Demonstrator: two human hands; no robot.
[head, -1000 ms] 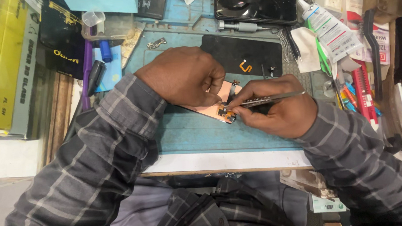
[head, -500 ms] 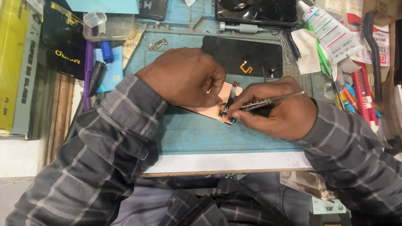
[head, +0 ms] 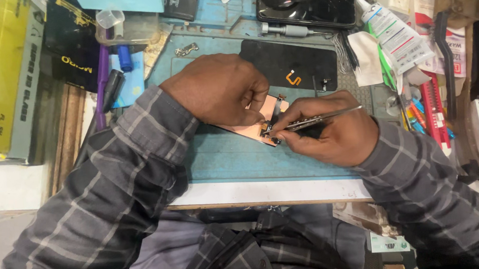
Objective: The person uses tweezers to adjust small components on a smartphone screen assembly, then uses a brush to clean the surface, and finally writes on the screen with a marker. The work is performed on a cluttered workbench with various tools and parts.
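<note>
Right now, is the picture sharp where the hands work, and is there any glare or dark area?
Head view: sharp at the left hand, right hand and tweezers; small parts on the copper plate too tiny to resolve; soft glare on the black phone; lap below the table edge dark; edges slightly bent by the wide lens.

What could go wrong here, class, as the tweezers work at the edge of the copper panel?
1. The tweezers have fine metal tips at a small part on the copper panel; a slip might scratch or bend it.
2. The left hand covers much of the panel, so pressing hard could flex it.
3. A loose metal bit lies on the crowded blue mat; small parts could get lost.
</note>
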